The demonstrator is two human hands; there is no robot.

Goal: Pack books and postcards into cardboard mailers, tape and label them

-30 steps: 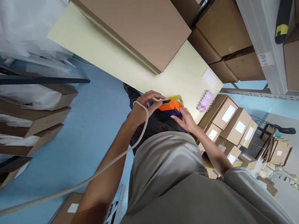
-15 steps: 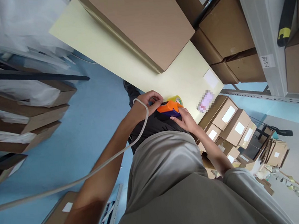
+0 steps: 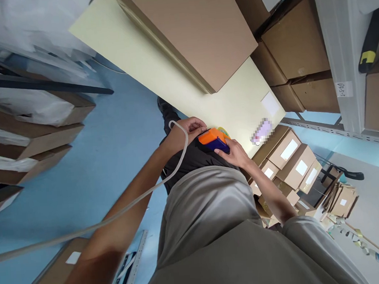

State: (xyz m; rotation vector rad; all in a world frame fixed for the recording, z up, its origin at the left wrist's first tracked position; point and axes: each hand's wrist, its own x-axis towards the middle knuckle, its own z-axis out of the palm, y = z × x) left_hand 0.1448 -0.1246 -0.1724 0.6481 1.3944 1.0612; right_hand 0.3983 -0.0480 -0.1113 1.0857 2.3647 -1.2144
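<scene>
Orange tape dispenser (image 3: 212,139) spans both hands, long axis hand to hand; left hand (image 3: 188,131) grips one end; right hand (image 3: 235,153) the other.

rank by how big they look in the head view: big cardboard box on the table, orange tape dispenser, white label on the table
1. cardboard box, by far the largest
2. tape dispenser, partly hidden
3. white label, a little smaller, though it lies farther from the camera, so that gap is unsure
</scene>
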